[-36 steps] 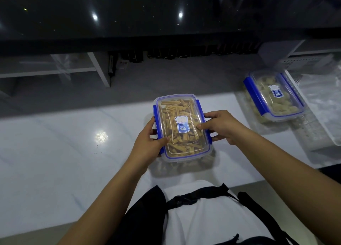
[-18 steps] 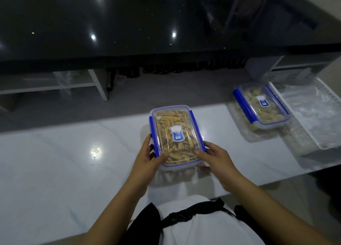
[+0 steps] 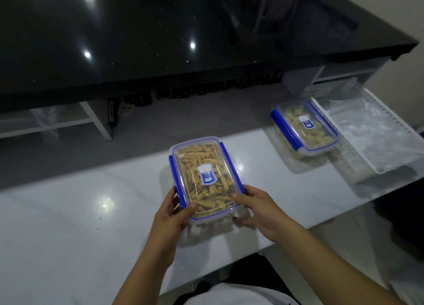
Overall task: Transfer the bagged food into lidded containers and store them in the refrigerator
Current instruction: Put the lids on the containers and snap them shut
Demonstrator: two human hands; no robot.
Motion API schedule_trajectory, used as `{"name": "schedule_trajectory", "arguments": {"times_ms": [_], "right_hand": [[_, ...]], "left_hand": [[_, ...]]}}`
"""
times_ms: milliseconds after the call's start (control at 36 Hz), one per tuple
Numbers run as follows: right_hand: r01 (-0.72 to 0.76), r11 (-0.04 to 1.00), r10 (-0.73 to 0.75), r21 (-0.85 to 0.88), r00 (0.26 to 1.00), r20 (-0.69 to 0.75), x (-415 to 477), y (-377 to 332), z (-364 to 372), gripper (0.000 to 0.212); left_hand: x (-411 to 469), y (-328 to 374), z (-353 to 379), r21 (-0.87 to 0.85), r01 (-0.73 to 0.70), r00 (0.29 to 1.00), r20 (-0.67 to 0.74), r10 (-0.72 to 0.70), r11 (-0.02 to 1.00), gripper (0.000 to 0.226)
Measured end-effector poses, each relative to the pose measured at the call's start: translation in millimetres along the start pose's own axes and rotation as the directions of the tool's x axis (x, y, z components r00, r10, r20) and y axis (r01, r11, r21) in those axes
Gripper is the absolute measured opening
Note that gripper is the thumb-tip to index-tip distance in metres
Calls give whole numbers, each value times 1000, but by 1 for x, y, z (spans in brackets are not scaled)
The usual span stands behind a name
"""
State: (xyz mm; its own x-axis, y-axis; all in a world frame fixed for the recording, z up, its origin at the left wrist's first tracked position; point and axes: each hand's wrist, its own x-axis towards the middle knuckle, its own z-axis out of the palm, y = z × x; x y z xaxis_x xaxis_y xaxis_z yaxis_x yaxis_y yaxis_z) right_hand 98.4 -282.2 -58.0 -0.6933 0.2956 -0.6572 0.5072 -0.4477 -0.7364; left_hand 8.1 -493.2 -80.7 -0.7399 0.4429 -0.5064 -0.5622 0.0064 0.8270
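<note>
A clear lidded container [image 3: 204,174] with blue side clips, full of yellow stick-shaped food, is over the white marble counter [image 3: 68,213]. My left hand [image 3: 171,215] grips its near left corner, thumb on the lid. My right hand [image 3: 257,210] grips its near right corner, fingers under the base. The near end looks lifted off the counter. A second lidded container [image 3: 302,127] with pale chunks of food stands at the right. Neither a refrigerator nor a bag with food in it is in view.
A white perforated tray [image 3: 358,169] holding crumpled clear plastic [image 3: 376,130] sits at the far right, next to the second container. Behind the counter runs a raised black glossy countertop [image 3: 160,34] with a shelf [image 3: 46,128] beneath it. The counter's front edge is near my body.
Both hands slid from the container's sides to its near corners. The container has come off the counter at its near end. My view has tilted up and back, showing more of the black countertop.
</note>
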Motion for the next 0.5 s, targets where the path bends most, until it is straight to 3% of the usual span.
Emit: {"name": "schedule_trajectory", "arguments": {"times_ms": [500], "right_hand": [[-1, 999, 1, -35, 1000, -8, 0, -9, -6, 31]], "left_hand": [[22, 21, -3, 103, 100, 987, 114, -112, 990, 59]]}}
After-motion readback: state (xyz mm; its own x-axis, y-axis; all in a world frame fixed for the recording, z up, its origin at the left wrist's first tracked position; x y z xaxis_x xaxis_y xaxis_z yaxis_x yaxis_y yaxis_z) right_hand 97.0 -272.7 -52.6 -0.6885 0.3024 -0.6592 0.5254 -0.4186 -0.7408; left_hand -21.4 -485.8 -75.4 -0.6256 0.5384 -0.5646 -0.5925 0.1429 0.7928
